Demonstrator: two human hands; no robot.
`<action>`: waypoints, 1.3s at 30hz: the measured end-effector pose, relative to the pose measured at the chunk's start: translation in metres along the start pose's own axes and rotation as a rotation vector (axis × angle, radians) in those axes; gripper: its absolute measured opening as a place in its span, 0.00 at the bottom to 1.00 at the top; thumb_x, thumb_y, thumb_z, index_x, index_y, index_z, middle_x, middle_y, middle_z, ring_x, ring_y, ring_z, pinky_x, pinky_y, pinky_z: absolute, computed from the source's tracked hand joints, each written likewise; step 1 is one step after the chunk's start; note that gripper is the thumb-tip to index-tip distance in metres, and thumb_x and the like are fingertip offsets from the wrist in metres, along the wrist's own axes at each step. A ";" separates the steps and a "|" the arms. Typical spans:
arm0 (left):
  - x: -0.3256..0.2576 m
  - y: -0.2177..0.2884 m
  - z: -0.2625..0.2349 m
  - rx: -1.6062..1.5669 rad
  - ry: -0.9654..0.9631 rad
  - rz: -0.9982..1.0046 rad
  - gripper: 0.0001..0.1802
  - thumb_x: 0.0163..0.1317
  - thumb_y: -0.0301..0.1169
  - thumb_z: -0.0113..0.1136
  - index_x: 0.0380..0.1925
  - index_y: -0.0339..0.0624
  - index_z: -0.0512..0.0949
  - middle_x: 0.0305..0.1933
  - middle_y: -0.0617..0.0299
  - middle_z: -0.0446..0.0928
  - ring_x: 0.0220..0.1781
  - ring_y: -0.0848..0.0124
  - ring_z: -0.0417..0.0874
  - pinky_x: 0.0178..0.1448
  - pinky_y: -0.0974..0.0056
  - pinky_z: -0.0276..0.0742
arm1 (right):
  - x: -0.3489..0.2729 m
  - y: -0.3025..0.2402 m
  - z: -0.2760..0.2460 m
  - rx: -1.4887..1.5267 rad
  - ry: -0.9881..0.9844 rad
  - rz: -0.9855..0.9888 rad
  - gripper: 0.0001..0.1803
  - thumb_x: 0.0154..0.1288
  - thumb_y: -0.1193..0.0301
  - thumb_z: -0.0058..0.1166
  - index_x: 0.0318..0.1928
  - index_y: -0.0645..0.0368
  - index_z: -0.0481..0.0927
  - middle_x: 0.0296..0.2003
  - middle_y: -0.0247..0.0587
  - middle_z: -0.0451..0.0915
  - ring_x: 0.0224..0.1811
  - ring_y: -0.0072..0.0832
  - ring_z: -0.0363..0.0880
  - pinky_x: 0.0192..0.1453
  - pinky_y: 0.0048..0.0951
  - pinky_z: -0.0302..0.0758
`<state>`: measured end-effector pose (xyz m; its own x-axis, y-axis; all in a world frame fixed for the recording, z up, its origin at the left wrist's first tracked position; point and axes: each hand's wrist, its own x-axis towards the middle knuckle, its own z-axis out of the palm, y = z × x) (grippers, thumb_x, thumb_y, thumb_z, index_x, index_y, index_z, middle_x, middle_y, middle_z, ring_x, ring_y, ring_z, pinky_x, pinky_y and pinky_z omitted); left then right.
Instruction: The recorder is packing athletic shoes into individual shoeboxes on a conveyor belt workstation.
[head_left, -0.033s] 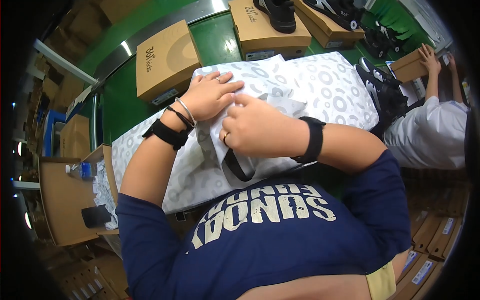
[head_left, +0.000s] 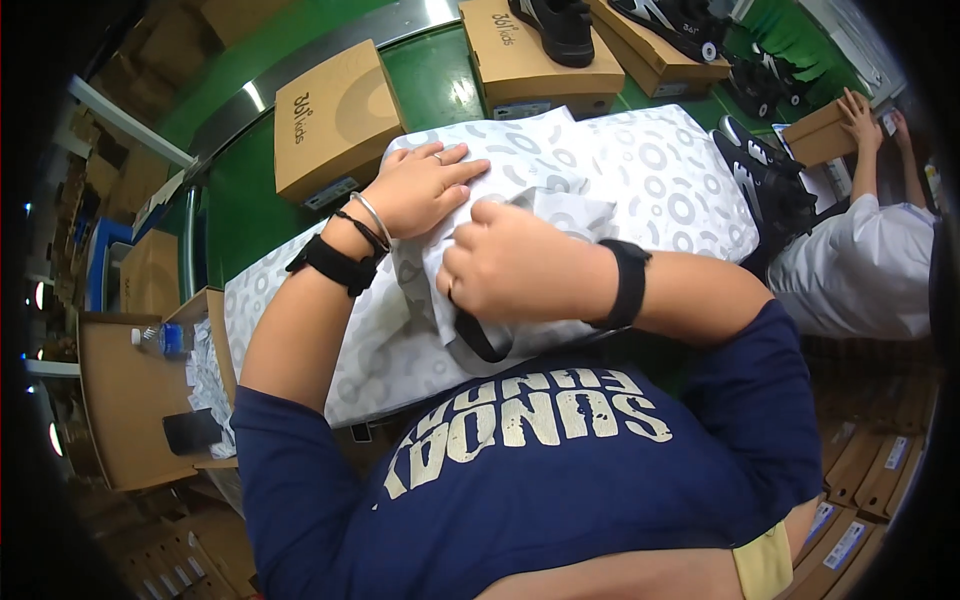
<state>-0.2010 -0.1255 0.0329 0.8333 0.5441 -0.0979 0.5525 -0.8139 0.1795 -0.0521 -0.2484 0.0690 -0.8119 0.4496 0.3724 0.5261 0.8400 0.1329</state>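
White wrapping paper with a grey ring pattern [head_left: 655, 160] lies in sheets in front of me. My left hand [head_left: 425, 190] rests on it with fingers stretched out. Close beside, my right hand [head_left: 515, 262] is closed, its curled fingers gripping a fold of the paper. A black curved edge [head_left: 482, 338] pokes out of the paper below my right hand; the rest of that item is covered, and I cannot tell its kind.
Brown shoe boxes [head_left: 335, 120] stand along the far side of the green work surface [head_left: 240, 215], with a black shoe [head_left: 560, 32] on one. More black shoes [head_left: 765, 180] sit right. A co-worker's hands [head_left: 858, 122] hold a box [head_left: 815, 132]. An open carton [head_left: 120, 400] stands left.
My right hand has shifted slightly nearer to me and away from my left fingers, its fingers curled tighter. My left hand stays in place.
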 end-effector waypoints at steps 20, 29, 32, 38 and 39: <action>0.027 0.026 -0.026 0.072 -0.081 0.034 0.37 0.48 0.49 0.57 0.57 0.47 0.62 0.58 0.49 0.63 0.62 0.51 0.60 0.62 0.52 0.56 | -0.107 0.027 0.000 0.525 -0.719 0.886 0.47 0.51 0.53 0.56 0.64 0.59 0.46 0.46 0.60 0.69 0.43 0.51 0.73 0.48 0.38 0.70; 0.110 0.082 0.002 0.299 -0.696 0.058 0.39 0.44 0.51 0.58 0.57 0.48 0.63 0.53 0.47 0.68 0.51 0.52 0.74 0.51 0.56 0.70 | -0.147 -0.011 0.032 0.042 -0.443 0.470 0.11 0.46 0.64 0.56 0.31 0.54 0.78 0.29 0.36 0.70 0.37 0.31 0.71 0.41 0.27 0.66; 0.114 0.083 0.015 0.387 -0.609 0.046 0.45 0.42 0.50 0.60 0.61 0.51 0.55 0.56 0.45 0.65 0.52 0.55 0.73 0.51 0.57 0.71 | -0.149 0.000 0.013 0.279 -0.436 0.526 0.11 0.46 0.64 0.56 0.29 0.57 0.77 0.32 0.38 0.72 0.40 0.32 0.70 0.44 0.30 0.65; 0.114 0.078 0.030 0.392 -0.475 -0.032 0.47 0.43 0.45 0.62 0.64 0.55 0.51 0.63 0.45 0.57 0.54 0.54 0.72 0.51 0.59 0.72 | -0.104 0.003 0.011 0.524 0.103 0.473 0.26 0.43 0.62 0.61 0.44 0.59 0.74 0.38 0.40 0.74 0.42 0.37 0.71 0.46 0.34 0.65; 0.113 0.078 0.030 0.390 -0.462 -0.038 0.47 0.43 0.45 0.62 0.64 0.57 0.51 0.63 0.46 0.57 0.54 0.54 0.72 0.52 0.59 0.71 | -0.090 0.003 0.016 0.592 0.165 0.422 0.26 0.43 0.65 0.61 0.46 0.59 0.73 0.36 0.39 0.73 0.39 0.36 0.70 0.45 0.33 0.65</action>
<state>-0.0638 -0.1335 0.0066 0.6860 0.5006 -0.5280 0.4753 -0.8578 -0.1957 0.0189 -0.2814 0.0209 -0.4977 0.7580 0.4216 0.5225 0.6500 -0.5518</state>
